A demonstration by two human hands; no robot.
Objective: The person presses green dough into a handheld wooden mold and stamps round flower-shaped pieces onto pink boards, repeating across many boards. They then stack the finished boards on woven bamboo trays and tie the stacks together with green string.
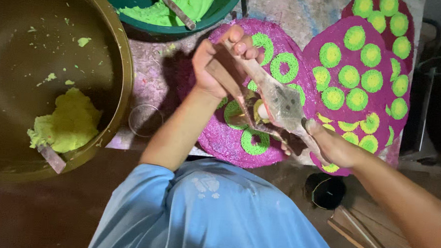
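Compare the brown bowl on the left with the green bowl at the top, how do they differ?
The brown bowl is larger and mostly bare, with one yellowish lump of dough by its near side; the green bowl is smaller and holds bright green dough. Both have a flat tool stuck in their dough.

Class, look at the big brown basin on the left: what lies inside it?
Inside the brown basin lies a lump of yellow-green dough, a flat scraper stuck beside it, and scattered crumbs. The scraper's buried end and whatever is beneath the dough are hidden.
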